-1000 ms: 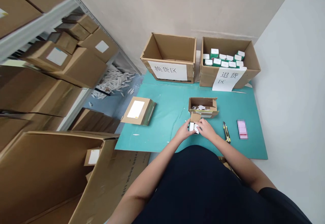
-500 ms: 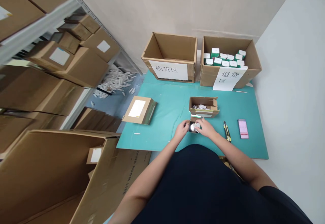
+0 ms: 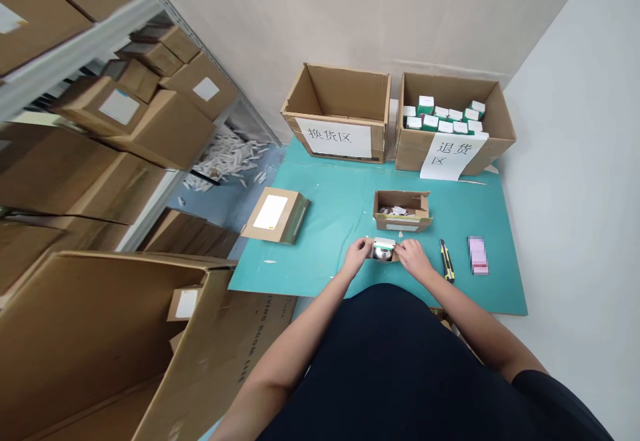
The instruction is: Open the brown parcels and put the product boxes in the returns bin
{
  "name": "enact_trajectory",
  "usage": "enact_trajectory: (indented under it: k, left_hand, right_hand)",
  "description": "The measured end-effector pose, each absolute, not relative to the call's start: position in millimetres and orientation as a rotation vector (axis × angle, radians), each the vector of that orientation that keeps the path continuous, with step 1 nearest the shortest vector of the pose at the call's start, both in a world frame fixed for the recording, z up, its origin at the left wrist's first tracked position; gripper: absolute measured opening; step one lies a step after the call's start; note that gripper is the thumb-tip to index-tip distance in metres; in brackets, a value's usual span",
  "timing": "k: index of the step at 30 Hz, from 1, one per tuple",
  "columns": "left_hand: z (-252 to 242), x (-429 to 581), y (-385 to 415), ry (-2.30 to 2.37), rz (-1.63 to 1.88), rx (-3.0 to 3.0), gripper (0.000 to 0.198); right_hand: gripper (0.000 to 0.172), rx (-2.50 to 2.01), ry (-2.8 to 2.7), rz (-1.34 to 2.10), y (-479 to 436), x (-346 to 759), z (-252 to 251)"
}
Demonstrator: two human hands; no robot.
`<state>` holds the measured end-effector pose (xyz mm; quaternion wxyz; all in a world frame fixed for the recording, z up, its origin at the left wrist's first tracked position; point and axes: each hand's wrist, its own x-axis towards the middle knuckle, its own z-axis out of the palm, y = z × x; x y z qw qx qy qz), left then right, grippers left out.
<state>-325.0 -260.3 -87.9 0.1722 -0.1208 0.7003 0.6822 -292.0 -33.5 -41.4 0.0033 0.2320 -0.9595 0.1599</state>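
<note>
A small cardboard box lies near the front edge of the table, its top flaps apart. Inside it is a shiny, rounded silver object, too small to name. Behind that, within the same box, lies a white-and-green piece. My left hand is closed on the left flap of the box. On the opposite side, my right hand pinches the right flap. Just beyond the hands stands a small open carton with white scraps in it.
A yellow-and-black utility knife and a blurred pink item lie to the right. A labelled box is at the left. At the back stand two large cartons, one bare inside, the other holding several green-and-white boxes.
My right hand has moved from above the silver object to the right flap. The white-and-green piece, earlier at the box's back edge, now sits inside behind the silver object.
</note>
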Motion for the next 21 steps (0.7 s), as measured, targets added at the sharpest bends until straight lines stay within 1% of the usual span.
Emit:
enact_trajectory:
  k: [5,11,13,18,21]
  left_hand:
    - [-85,-325,-261,2.062,1.885,-0.288,0.047]
    - [-83,-323,-260,2.060,1.882,-0.258,0.052]
    - [-83,-322,-257,2.068,1.881,-0.245,0.053]
    - [-79,-324,-255,2.162,1.867,-0.235,0.046]
    - [-77,-326,-256,2.200,1.849,-0.234,0.039]
  right_hand:
    - [0.038,0.952,-3.109,0.397,-45,-302,-17]
    - [0.052,0.986,-3.360,0.286,-69,-322,9]
    - [0.048,0.940,-3.425,0.232,-76,-326,13]
    - [0.030,0.913,-3.470,0.151,-92,-335,18]
    - [0.028,0.969,-3.459,0.136,-95,-340,17]
